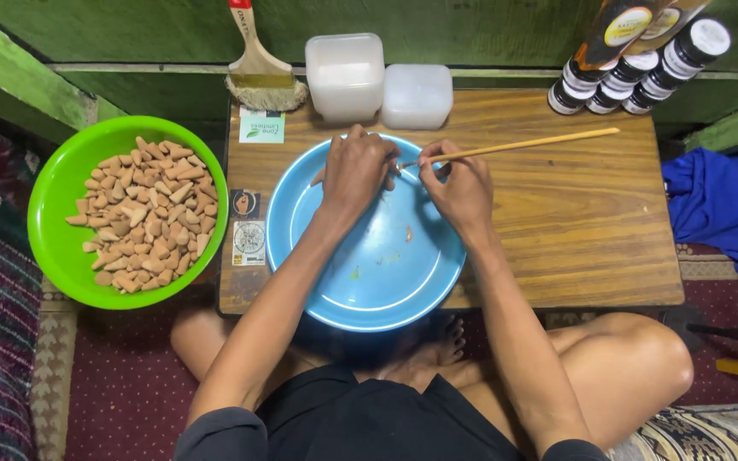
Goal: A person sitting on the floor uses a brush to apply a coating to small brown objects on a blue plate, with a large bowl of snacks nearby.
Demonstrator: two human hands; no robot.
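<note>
The left hand seems to close its fingers on a small piece, hidden from me, over the blue bowl so crumbs fall inside, while the right hand pinches a thin wooden stick toward it.

The person wears a black top with short dark grey sleeves and black shorts. Both forearms, the left hand, the right hand, the knees and the feet are bare.
</note>
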